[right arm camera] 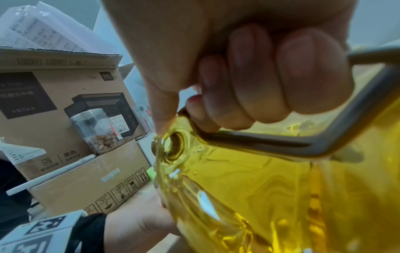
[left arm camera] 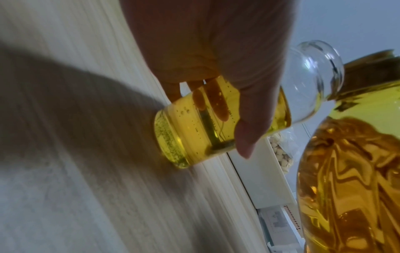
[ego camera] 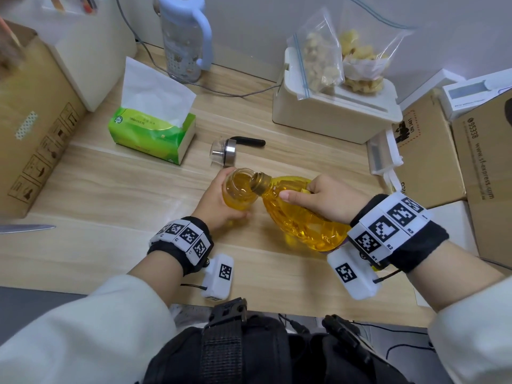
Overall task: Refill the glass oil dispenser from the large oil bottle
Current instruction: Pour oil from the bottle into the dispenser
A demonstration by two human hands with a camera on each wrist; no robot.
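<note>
My left hand (ego camera: 214, 202) grips the glass oil dispenser (ego camera: 238, 189), which stands on the wooden table, mostly full of yellow oil. In the left wrist view the dispenser (left arm camera: 216, 123) shows oil up to its shoulder, with the clear neck empty. My right hand (ego camera: 327, 199) holds the large oil bottle (ego camera: 302, 220) by its handle (right arm camera: 303, 145), fingers (right arm camera: 249, 77) curled round it. The bottle is tilted left, its open mouth (ego camera: 259, 182) over the dispenser's rim. The dispenser's metal-and-clear spout lid with black handle (ego camera: 230, 149) lies on the table behind.
A green tissue pack (ego camera: 152, 131) lies at the back left, a cardboard box (ego camera: 36, 128) further left. A white box (ego camera: 335, 112) with snack bags stands back right, more cardboard boxes (ego camera: 482, 151) on the right. A knife tip (ego camera: 27, 228) is at the left edge.
</note>
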